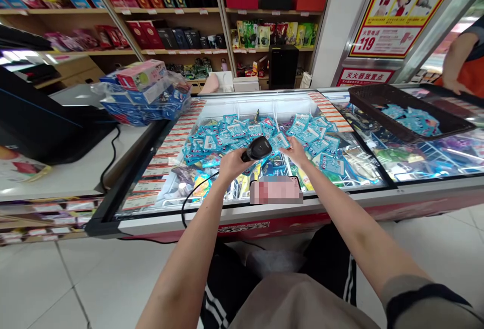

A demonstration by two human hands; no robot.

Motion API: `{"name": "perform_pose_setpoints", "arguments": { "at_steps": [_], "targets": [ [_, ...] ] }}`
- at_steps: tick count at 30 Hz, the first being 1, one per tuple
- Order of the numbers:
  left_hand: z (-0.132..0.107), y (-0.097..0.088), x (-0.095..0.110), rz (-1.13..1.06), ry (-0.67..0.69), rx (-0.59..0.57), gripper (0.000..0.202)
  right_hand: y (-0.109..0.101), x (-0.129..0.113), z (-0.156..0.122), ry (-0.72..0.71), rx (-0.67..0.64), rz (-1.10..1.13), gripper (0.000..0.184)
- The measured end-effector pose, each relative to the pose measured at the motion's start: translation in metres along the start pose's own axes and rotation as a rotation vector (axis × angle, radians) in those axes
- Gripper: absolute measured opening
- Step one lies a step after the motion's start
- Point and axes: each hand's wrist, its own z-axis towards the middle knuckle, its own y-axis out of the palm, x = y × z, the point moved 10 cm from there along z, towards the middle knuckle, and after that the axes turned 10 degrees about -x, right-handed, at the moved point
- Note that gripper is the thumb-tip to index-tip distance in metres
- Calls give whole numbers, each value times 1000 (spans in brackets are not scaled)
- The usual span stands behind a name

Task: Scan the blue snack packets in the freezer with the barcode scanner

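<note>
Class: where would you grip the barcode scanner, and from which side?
By its handle, from the near side, as the left hand does: the barcode scanner aims its head away at the blue packet, and its cable trails back toward the person.

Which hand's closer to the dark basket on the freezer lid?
Right. The right hand, holding a blue packet, is left of the basket; the left hand, gripping the scanner, is farther left.

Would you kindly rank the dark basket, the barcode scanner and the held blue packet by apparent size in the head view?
1. dark basket, though farther away.
2. barcode scanner (left hand) and blue packet (right hand) look about alike; I would not rank them.
</note>
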Motion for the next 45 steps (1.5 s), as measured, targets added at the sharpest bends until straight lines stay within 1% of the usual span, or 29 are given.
{"name": "perform_pose_setpoints", "arguments": {
  "at_steps": [4, 9, 14, 17, 23, 29, 39, 45],
  "targets": [
    [0, 0, 2, 2, -8, -6, 50, -4, -8, -3, -13, 36, -96, 37],
    [-1, 1, 1, 6, -29, -18, 49, -5, -9, -4, 13, 43, -123, 35],
    [-2, 1, 4, -11, 11, 4, 41, -4, -14, -4, 44, 38, -180, 32],
    [-2, 1, 5, -18, 25, 8, 39, -3, -16, -4, 56, 29, -205, 32],
    [-5, 2, 9, -47, 67, -9, 38, -6, -18, -6, 24, 80, -303, 39],
    [-8, 1, 12, -41, 59, -34, 41, -4, -21, -7, -20, 83, -361, 44],
    [-8, 2, 13, -14, 32, -49, 41, -3, -22, -7, -23, 80, -380, 45],
    [-7, 3, 13, -25, 48, -54, 42, -3, -21, -7, -7, 77, -402, 43]
  ]
}}
